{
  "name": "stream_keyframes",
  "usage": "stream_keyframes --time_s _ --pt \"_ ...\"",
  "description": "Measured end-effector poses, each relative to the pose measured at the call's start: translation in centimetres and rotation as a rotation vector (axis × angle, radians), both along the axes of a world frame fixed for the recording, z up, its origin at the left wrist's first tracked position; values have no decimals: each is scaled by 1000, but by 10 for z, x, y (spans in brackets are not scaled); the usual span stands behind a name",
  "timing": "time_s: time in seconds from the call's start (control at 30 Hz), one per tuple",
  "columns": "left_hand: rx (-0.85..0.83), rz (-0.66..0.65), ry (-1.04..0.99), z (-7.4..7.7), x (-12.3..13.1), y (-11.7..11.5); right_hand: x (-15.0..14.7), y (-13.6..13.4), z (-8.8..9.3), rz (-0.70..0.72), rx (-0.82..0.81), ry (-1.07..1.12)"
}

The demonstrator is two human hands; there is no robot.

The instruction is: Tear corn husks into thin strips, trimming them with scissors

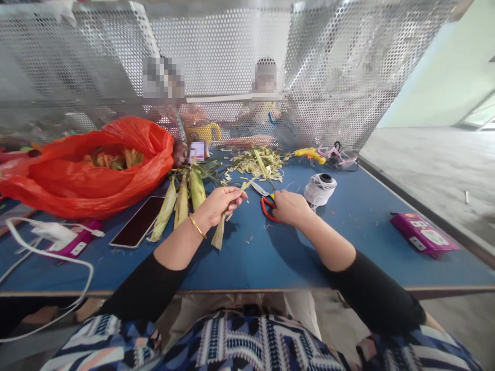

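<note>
My left hand is closed in a pinch on a strip of corn husk, whose wide end hangs below the fingers. Its narrow tip shows just above the fingertips. My right hand is wrapped round the handles of a pair of scissors, red with some yellow. The scissor blades point up and left, close to the husk tip; whether they touch it I cannot tell. Left of my left hand lie several corn husks. Beyond both hands is a pile of cut husk pieces.
A red plastic bag of husks stands at left, with a phone and a white cable nearby. White thread spool, yellow glue gun and purple packet lie right. A perforated metal screen rises behind; people sit beyond it.
</note>
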State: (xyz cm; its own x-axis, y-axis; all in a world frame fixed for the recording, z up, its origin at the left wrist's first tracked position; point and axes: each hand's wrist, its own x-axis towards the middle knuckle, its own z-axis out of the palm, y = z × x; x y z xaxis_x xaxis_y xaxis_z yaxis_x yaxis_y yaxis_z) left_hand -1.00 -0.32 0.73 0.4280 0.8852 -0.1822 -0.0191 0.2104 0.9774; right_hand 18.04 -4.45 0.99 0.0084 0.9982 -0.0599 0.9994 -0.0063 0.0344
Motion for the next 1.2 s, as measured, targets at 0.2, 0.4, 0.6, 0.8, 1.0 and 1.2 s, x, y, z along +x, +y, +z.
stream_keyframes --time_s 0.2,0.4,0.6,0.8,1.0,1.2 --pt "-63 67 -81 0 -5 6 -2 7 -4 -77 -25 -25" --pt "-78 150 -135 8 -5 3 -21 1 -6 -101 -34 1" --pt "-116 177 -218 7 -8 6 -42 -23 -7 225 192 193" --pt "-169 161 -226 4 -6 8 17 4 -3 -220 154 160" --pt "-187 132 -191 3 -3 4 32 38 -23 -414 121 191" --pt "-194 126 -166 6 -2 1 33 37 -35 -394 197 316"
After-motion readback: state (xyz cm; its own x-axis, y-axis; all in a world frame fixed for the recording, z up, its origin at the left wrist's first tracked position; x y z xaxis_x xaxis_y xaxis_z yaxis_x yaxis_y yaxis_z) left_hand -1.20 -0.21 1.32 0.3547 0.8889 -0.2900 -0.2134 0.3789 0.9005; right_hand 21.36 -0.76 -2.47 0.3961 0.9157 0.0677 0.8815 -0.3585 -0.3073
